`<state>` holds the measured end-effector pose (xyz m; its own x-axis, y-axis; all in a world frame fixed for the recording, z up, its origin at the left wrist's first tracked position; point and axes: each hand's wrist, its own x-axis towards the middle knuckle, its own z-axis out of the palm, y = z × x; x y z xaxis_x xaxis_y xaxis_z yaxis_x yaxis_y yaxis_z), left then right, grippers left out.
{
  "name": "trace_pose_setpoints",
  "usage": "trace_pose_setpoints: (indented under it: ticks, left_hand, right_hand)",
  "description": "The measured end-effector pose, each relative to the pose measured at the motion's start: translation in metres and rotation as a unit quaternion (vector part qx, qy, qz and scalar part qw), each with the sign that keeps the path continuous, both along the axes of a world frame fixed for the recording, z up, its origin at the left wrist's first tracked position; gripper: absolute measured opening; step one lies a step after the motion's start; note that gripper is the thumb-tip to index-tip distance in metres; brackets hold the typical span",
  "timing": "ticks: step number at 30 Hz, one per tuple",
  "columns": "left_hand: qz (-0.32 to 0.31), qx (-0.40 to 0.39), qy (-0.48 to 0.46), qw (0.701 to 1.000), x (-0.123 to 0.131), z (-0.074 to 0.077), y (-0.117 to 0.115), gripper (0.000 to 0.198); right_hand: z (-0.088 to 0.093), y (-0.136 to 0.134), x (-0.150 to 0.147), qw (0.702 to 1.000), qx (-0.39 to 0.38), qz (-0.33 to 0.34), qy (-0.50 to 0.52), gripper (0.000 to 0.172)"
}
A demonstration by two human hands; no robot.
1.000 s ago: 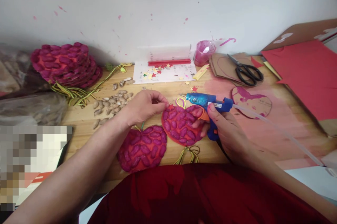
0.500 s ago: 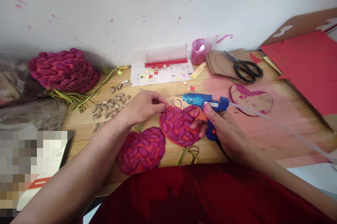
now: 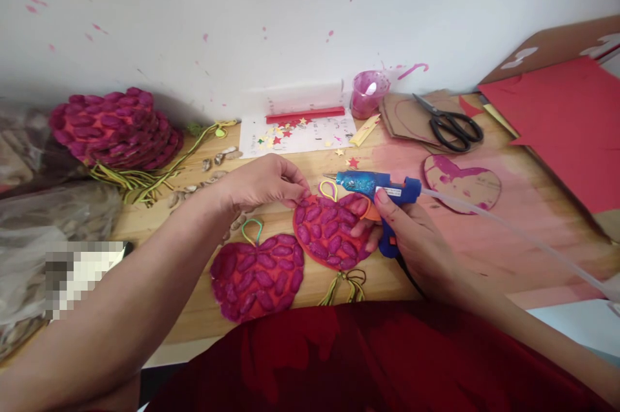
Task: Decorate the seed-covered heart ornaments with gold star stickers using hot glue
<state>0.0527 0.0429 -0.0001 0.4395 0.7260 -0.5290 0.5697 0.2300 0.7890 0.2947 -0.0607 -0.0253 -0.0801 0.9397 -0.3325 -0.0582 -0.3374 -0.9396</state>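
My right hand [image 3: 411, 237] is wrapped round a blue hot glue gun [image 3: 361, 183], its nozzle pointing left and a clear glue stick [image 3: 513, 234] trailing from its back. Fingers of that hand also reach the edge of a heart ornament [image 3: 332, 231] covered in magenta-painted peanuts, with a yellow loop on top and tassels below. At its upper left edge my left hand [image 3: 274, 183] is closed in a pinch on a small red star [image 3: 314, 199]. A second peanut heart [image 3: 261, 279] lies just below, with a green-and-yellow loop.
Loose peanuts [image 3: 174, 199] and a stack of peanut hearts [image 3: 113, 124] are on the left. Behind lie paper stars [image 3: 285, 131] on a white sheet [image 3: 252, 147], a pink cup [image 3: 371, 95] and scissors [image 3: 455, 131] on cardboard. Red paper [image 3: 566, 134] and a cardboard heart [image 3: 465, 186] are right.
My left forearm and wrist have shifted slightly up, showing more of the lower heart and its loop, while the fingertips stay by the star. The glue gun has hardly moved.
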Motion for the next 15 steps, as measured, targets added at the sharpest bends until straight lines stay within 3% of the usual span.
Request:
trace_pose_setpoints:
  ticks: [7,15]
  left_hand:
    - [-0.053,0.039,0.041,0.997,0.0030,-0.0011,0.0100,0.014]
    - [-0.072,0.050,0.058,0.994,0.0053,-0.0005,0.0104,0.016]
  right_hand:
    - [-0.0014,0.0004,0.0005,1.000,0.000,0.002,-0.007,0.041]
    - [-0.0016,0.0003,0.0005,1.000,-0.009,0.001,-0.006,0.041]
